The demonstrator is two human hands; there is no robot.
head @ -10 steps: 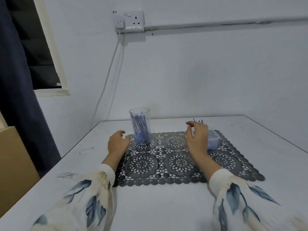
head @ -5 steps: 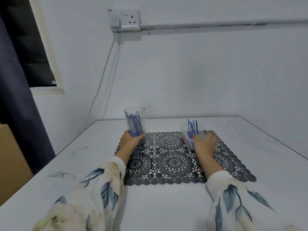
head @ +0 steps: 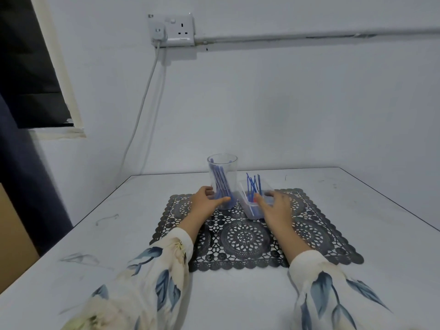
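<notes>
A clear plastic cup point(head: 223, 172) with several blue sticks in it stands upright at the far edge of a dark lace placemat point(head: 245, 236). My left hand point(head: 206, 201) grips the cup's base, thumb across its front. Right beside the cup sits a small clear plastic tub point(head: 251, 206), tilted, with several blue sticks point(head: 253, 184) poking up out of it. My right hand point(head: 276, 207) holds the tub from its right side, fingers curled over the rim.
The placemat lies on a white table point(head: 238, 294) against a white wall. A socket point(head: 175, 29) with a white cable hangs above. A dark curtain point(head: 26, 182) and a brown box point(head: 12, 246) stand at the left.
My left hand closed round the cup and my right hand took hold of the tub. The tub has slid left and now sits next to the cup.
</notes>
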